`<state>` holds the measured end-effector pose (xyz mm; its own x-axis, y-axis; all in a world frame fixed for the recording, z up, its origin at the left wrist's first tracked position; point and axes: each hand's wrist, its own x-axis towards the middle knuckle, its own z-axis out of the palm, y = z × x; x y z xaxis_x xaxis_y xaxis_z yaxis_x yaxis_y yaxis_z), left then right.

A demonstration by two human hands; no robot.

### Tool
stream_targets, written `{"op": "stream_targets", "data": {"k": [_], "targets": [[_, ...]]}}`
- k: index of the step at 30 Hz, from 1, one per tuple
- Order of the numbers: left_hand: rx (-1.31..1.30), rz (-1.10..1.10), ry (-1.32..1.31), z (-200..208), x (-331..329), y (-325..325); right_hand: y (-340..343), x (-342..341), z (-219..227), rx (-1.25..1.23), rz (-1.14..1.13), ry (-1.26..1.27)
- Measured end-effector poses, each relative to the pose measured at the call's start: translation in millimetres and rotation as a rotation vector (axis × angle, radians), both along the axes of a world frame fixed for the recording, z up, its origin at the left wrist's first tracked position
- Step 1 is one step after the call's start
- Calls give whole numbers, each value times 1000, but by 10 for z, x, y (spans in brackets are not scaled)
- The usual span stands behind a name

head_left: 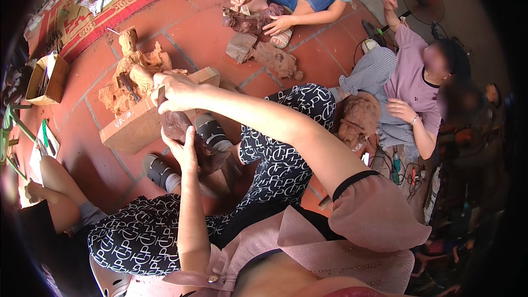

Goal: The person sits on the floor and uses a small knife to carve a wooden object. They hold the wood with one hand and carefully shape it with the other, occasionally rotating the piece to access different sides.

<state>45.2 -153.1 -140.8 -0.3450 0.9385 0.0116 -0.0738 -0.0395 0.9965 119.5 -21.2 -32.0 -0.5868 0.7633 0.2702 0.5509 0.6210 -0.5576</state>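
Note:
Between my knees is a dark reddish-brown wood carving (pixel 177 125), tilted, its lower part running down toward my feet. My left hand (pixel 183 151) is closed round its near side, thumb up along the wood. Just above the carving's top, my right hand (pixel 179 92) is closed with knuckles up. A small brown flat-edged piece (pixel 161 96) shows at its fingers; its kind cannot be made out. Behind my hands, a pale orange figure carving (pixel 140 69) stands by a thick wooden block (pixel 129 130). A dark slim tool (pixel 128 85) rests against that carving.
Ahead, a person works on a dark carving (pixel 247 21) beside a pale carved piece (pixel 275 59). To the right sits another person near a brown carving (pixel 358 115), a fan (pixel 422 1) and cables. A cardboard box (pixel 48 80) and red mat (pixel 104 19) lie left.

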Motion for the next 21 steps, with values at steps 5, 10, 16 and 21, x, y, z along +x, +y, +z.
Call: {"op": "stream_targets", "data": {"k": [5, 10, 16, 21], "targets": [[-31, -2, -55, 1, -19, -16, 92, 40, 189, -367, 5, 64], [-61, -18, -135, 58, 43, -21, 74, 47, -95, 0, -16, 109], [-37, -40, -113, 153, 18, -40, -78, 18, 187, -92, 37, 176], [-50, -51, -145, 180, 27, -48, 77, 26, 93, -323, -9, 146]]}}
